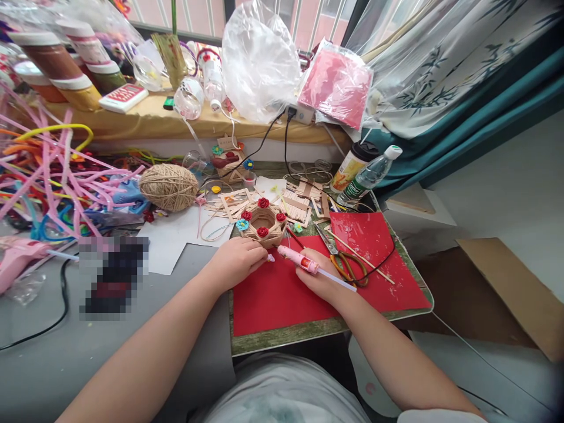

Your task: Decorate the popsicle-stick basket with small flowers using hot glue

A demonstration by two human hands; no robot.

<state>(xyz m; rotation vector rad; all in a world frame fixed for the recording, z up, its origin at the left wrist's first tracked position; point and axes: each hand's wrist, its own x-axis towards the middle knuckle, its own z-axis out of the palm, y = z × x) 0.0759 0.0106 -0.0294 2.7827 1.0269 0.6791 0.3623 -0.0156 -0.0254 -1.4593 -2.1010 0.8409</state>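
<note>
My right hand (318, 276) grips a small pink glue gun (298, 259) with a clear glue stick sticking out behind, its nozzle pointing left. My left hand (238, 258) is closed on a tiny pink piece (270, 257) held right at the nozzle tip. Both hands rest over a red felt sheet (282, 296) on a small green table. Just beyond the hands stands a hexagonal basket (263, 222) of wooden sticks, decorated with red roses and small blue flowers.
Scissors (341, 258) and a thin stick lie on the red sheet at right. Loose wooden sticks (299, 202), a twine ball (168, 187), a pile of pipe cleaners (53, 176), two bottles (361, 170) and another pink glue gun (17, 258) surround the work. A cluttered shelf runs behind.
</note>
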